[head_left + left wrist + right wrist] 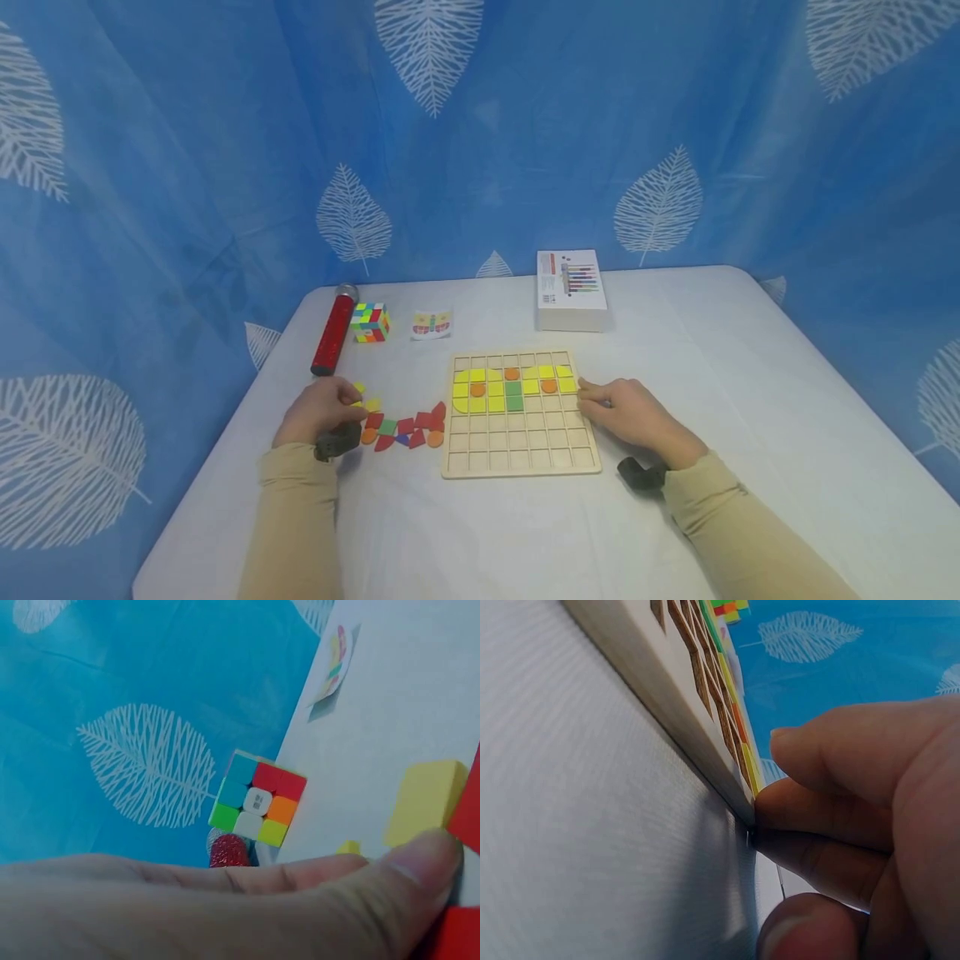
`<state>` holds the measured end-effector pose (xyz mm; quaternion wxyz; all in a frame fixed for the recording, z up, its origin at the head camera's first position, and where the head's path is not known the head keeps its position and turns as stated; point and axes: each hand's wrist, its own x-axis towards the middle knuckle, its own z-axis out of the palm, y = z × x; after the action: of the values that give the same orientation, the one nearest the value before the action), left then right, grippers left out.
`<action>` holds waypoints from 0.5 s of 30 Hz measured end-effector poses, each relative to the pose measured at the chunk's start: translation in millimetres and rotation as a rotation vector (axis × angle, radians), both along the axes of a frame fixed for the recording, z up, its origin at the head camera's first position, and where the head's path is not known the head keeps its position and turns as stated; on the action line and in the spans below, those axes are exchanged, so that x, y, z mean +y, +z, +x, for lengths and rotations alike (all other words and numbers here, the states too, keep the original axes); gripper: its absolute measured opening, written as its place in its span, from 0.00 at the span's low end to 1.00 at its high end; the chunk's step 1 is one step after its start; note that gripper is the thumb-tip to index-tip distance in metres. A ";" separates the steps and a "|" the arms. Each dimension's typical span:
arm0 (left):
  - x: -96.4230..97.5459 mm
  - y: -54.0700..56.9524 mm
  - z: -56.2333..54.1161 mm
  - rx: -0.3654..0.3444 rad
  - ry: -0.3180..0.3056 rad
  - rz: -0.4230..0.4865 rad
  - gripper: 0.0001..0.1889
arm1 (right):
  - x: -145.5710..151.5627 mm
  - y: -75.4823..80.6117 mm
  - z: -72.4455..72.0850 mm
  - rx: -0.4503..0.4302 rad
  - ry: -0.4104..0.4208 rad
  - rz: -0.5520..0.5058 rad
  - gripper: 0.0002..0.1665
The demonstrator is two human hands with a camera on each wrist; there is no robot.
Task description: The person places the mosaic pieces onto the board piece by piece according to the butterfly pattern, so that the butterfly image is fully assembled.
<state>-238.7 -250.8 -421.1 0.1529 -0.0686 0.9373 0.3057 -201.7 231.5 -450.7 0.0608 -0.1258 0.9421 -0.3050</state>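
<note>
both sides of the grid board (pixel 520 459), mid tabletop (pixel 750 375)
my unclenched right hand (pixel 626 410) touches the board's right edge; my left hand (pixel 318 408) is over loose pieces (pixel 406 427) off its left edge, though whether it pinches one i can't tell. a hard push from my right hand could slide the board into those pieces.

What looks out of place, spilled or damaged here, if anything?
Nothing looks damaged. The one untidy spot is the jumble of loose pieces between the left hand and the wooden board: they lie at mixed angles, whereas the yellow pieces on the board line up with its grid.
</note>
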 end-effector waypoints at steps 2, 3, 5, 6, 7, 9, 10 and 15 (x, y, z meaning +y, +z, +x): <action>1.6 -0.2 -1.6 0.001 0.006 -0.018 0.24 | 0.1 -0.2 -0.6 0.002 0.003 -0.001 0.22; 2.4 -0.2 -2.2 0.004 0.015 -0.028 0.23 | 0.2 -0.4 -0.9 0.003 0.004 -0.001 0.22; 3.5 1.7 -2.4 0.021 0.029 -0.038 0.22 | -0.1 -0.7 -1.3 0.005 0.003 0.001 0.22; 4.3 3.1 -2.3 0.033 0.037 -0.045 0.21 | -0.2 -0.9 -1.4 0.005 0.001 0.001 0.22; 5.6 5.0 -1.8 0.050 0.043 -0.053 0.21 | -0.4 -1.0 -1.4 0.005 0.000 0.002 0.22; 11.8 10.4 -0.5 0.108 0.057 -0.060 0.19 | -0.8 -1.1 -1.2 0.001 -0.001 0.003 0.23; 17.8 13.3 0.3 0.155 0.060 -0.060 0.18 | -0.9 -1.1 -1.1 -0.001 -0.002 0.002 0.23; 82.4 18.0 5.3 0.464 -0.018 -0.063 0.16 | -0.7 -1.4 -0.9 -0.005 -0.006 -0.003 0.23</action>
<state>-233.4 -168.3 -403.1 -0.0662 0.0072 0.9570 0.2824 -202.7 230.9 -452.0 0.0619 -0.1224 0.9418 -0.3070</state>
